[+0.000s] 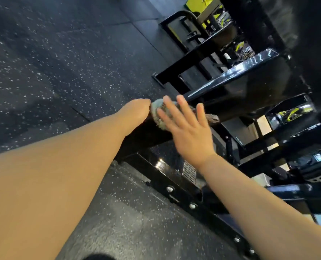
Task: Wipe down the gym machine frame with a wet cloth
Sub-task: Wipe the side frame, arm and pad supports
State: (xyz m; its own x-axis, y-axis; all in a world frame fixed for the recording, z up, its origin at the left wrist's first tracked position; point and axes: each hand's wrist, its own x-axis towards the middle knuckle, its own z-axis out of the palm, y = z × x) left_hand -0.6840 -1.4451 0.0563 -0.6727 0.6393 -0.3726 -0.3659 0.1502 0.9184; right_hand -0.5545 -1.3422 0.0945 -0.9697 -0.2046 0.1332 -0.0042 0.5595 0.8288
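The left hand (137,110), just left of the middle of the frame, is bent at the wrist. Its fingers drop out of sight over the far side of a black beam, so I cannot tell whether they grip anything. The right hand (188,132) is spread flat with its fingers (184,105) straight and apart. It lies palm down over the cloth (155,109) and covers most of it.

Only a crumpled grey edge of the cloth shows, between the two hands and touching the left one. A scrap of similar grey weave pokes out to the right of the right hand.

The cloth sits on the gym machine frame (231,76), on a glossy black beam. The beam's long axis runs on a diagonal from under the hands up toward the upper right of the frame. There it disappears into a dark, blurred bulk that is hard to make out.

A second black rail slants from the middle down to the lower right corner. It carries silver bolts (192,205) and is cut off by the edge.

Both forearms enter from the bottom corners, and the left one fills the lower left.

The yellow-green panels (291,114) at the right and top carry dark markings too blurred to read.

The speckled black floor (52,72) fills the upper left.
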